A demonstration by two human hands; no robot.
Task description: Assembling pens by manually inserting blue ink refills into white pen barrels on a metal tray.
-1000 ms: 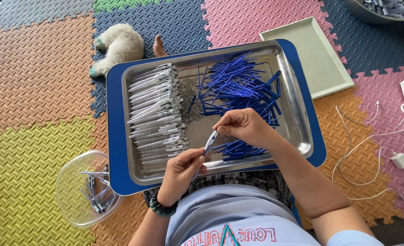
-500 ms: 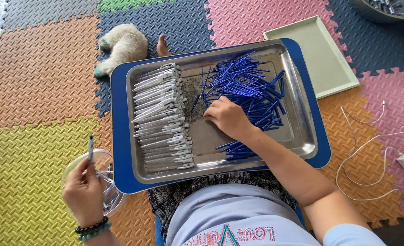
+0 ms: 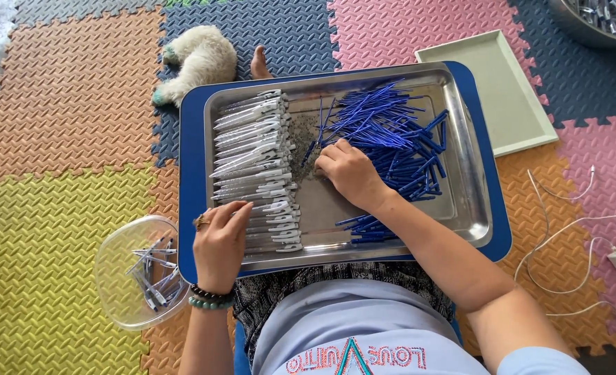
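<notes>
Your left hand rests fingers-down on the white pen barrels stacked in the steel tray, gripping nothing visible; your right hand curls among blue refills, grip unclear.

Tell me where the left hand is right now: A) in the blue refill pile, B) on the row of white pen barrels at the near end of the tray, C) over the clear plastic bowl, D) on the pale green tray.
B: the left hand rests on the white pen barrels at the near end of the metal tray, while the right hand is in the blue refills.
</notes>
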